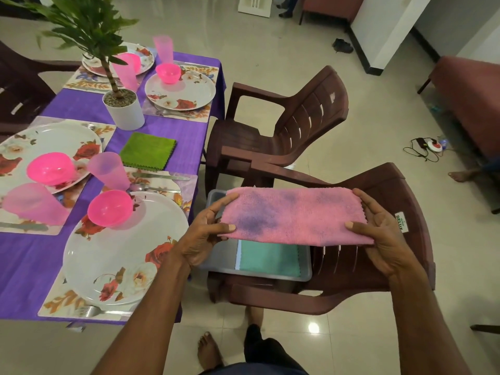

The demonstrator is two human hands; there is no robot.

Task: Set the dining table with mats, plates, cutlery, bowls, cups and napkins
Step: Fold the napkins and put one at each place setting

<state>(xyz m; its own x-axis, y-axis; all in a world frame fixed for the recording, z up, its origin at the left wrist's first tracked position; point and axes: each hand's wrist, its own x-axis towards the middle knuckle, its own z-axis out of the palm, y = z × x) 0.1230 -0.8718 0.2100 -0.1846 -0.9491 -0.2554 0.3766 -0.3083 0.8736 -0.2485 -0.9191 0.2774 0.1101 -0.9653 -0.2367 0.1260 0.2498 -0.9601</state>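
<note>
On the left side of the view stands the dining table, covered with a purple cloth and set with four floral mats, each bearing a floral plate. To its right stand two brown plastic chairs; the nearer chair carries a grey tray on its seat, and a teal napkin lies flat inside the tray. The nearest plate sits on the nearest mat, with a pink bowl resting on its far edge and a fork on the mat at its near side. A potted plant in a white pot stands near the table centre, with a folded green napkin just in front of it on the cloth. A folded pink napkin, marked with dark blotches, is held level above the tray. The left hand pinches its left end, thumb on top and fingers beneath; the right hand grips its right end likewise.
</note>
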